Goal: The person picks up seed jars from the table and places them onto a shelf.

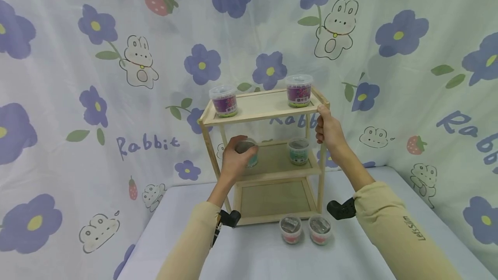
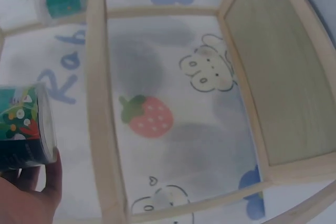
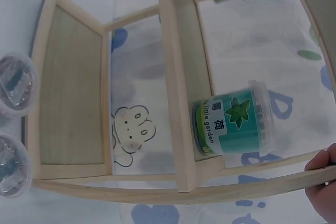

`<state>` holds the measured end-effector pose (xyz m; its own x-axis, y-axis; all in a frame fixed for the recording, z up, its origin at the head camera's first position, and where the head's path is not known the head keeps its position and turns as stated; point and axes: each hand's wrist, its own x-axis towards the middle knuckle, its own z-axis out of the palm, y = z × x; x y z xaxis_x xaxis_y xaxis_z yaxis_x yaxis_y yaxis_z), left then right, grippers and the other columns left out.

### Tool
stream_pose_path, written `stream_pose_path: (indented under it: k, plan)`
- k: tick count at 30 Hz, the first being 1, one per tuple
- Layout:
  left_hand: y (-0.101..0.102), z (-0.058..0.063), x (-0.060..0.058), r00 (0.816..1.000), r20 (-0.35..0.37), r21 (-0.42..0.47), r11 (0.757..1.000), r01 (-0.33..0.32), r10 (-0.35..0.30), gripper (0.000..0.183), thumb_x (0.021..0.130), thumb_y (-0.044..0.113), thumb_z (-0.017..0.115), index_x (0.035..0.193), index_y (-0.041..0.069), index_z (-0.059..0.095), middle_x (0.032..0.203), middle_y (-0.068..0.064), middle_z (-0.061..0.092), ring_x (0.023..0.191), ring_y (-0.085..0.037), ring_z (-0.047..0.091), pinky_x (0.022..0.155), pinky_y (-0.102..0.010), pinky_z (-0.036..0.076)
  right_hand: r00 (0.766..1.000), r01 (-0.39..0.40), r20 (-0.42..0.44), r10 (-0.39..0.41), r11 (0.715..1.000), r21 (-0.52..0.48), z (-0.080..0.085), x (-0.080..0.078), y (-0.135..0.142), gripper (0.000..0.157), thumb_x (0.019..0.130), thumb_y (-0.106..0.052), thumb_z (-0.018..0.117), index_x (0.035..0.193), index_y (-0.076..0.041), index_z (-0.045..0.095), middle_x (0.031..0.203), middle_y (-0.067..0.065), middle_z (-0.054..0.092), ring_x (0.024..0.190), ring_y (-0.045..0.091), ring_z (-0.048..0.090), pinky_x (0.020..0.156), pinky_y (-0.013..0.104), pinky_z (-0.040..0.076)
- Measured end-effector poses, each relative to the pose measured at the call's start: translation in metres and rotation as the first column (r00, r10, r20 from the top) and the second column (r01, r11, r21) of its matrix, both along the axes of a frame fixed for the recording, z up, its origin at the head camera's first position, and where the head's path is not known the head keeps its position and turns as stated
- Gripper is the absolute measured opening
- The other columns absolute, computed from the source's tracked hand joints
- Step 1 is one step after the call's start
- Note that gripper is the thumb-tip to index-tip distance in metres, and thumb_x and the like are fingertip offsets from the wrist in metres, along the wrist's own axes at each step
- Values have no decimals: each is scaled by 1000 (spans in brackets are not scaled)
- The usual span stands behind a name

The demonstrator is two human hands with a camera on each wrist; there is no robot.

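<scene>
My left hand (image 1: 233, 159) grips a clear-lidded plastic tub with a green label (image 1: 253, 160) by its top, at the left part of the middle shelf (image 1: 272, 161). In the left wrist view the tub (image 2: 21, 124) shows a dark band on its label. My right hand (image 1: 330, 129) holds the upper right front corner of the light wooden three-tier rack (image 1: 322, 185), fingers curled round the wood. On the right of the middle shelf stands another green-labelled tub (image 1: 298, 151), a mint leaf printed on it in the right wrist view.
Two purple-labelled tubs stand on the top shelf, one at the left (image 1: 225, 103) and one at the right (image 1: 298, 92). Two pink-labelled tubs, left (image 1: 291, 230) and right (image 1: 320, 230), sit on the white table (image 1: 256, 254) before the rack. A patterned curtain (image 1: 249, 33) hangs behind.
</scene>
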<state>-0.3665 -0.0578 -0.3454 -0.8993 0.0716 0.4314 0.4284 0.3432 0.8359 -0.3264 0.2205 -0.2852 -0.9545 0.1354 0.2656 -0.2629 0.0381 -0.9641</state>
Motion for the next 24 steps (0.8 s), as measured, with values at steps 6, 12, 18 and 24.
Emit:
stream_pose_path:
  k: [6,12,18,24]
  plan:
    - [0,-9,-12,996,72,9,999,-54,53,61,84,42,74,134,14,53,132,-13,54,114,-33,53,90,-51,48,1000,4,-9,-4,1000,6,2,3,-1,51,100,-56,35,71,-15,31,56,-8,26,54,12,25,61,31,30]
    - [-5,-16,-18,986,138,5,996,-94,92,61,83,49,73,134,20,54,138,-14,47,120,-35,47,96,-56,43,1000,16,-23,-16,1000,-1,2,6,-2,52,99,-59,37,70,-16,31,57,-8,26,54,11,25,60,30,29]
    - [-11,-18,-19,978,164,-13,992,-128,128,63,83,52,73,135,22,53,137,-16,45,120,-36,45,94,-57,43,999,24,-28,-24,1000,0,1,4,-5,52,99,-59,37,69,-17,31,56,-8,26,54,11,24,58,28,28]
    - [-8,-21,-22,978,167,-46,992,-118,125,64,82,55,72,134,23,52,135,-16,48,118,-37,48,92,-56,46,999,35,-26,-35,999,-6,2,3,-3,53,99,-58,36,69,-16,30,55,-8,26,53,11,24,58,28,28]
